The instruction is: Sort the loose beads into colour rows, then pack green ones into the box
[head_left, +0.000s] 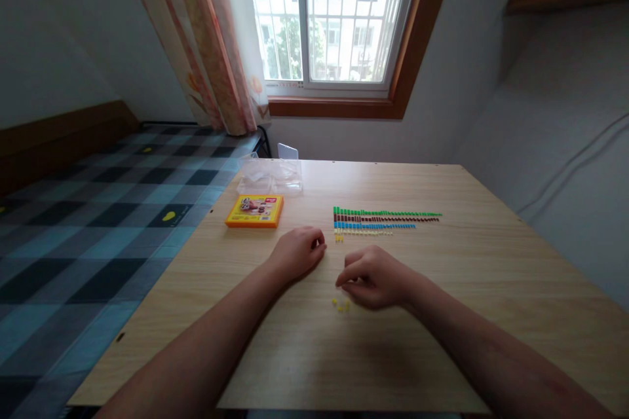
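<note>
My left hand (299,253) rests on the table with its fingers curled in, just left of the rows of small pieces, and nothing shows in it. Thumb and forefinger of my right hand (371,277) are pinched together low over the table; whatever may be between them is too small to make out. Close below its fingertips lie several loose yellow pieces (346,306). Beyond both hands, tiny blocks stand in rows: a green row (339,211), a brown row (339,218), a blue row (350,226), a pale yellow row (348,232) and a short orange-yellow row (339,239).
A yellow-orange box (254,212) with a printed lid lies at the table's left. Behind it are clear plastic containers (289,183) near the back edge. The wooden table (472,275) adjoins a bed with a checked cover (122,209) on the left. A window is ahead.
</note>
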`<action>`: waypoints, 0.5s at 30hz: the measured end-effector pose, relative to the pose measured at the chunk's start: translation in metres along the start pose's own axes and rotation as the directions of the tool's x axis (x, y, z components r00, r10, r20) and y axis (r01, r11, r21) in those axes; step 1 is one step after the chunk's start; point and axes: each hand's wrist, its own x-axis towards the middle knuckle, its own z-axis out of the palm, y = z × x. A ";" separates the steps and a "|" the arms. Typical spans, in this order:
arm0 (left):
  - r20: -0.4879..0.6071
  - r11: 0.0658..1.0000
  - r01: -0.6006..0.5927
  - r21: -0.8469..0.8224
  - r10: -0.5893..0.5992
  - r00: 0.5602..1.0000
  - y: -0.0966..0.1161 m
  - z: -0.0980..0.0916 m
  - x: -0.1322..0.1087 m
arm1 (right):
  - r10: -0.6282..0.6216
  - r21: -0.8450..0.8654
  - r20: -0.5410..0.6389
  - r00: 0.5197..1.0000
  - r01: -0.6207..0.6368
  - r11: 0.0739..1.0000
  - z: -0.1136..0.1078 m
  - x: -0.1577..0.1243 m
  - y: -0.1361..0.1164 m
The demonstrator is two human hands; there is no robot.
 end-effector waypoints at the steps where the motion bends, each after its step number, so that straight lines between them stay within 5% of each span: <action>1: 0.002 1.000 -0.001 0.000 0.001 1.000 0.000 0.000 0.000 | -0.011 0.007 0.021 1.000 0.011 1.000 0.001 0.000 -0.002; 9: 0.077 0.994 -0.084 -0.067 0.089 0.993 0.005 -0.007 -0.002 | 0.025 0.001 0.090 0.996 -0.026 1.000 -0.002 0.001 0.001; 15: 0.318 0.904 -0.258 -0.340 0.369 0.873 0.015 -0.015 -0.010 | 0.108 0.132 0.153 0.982 -0.129 0.983 -0.008 0.001 0.010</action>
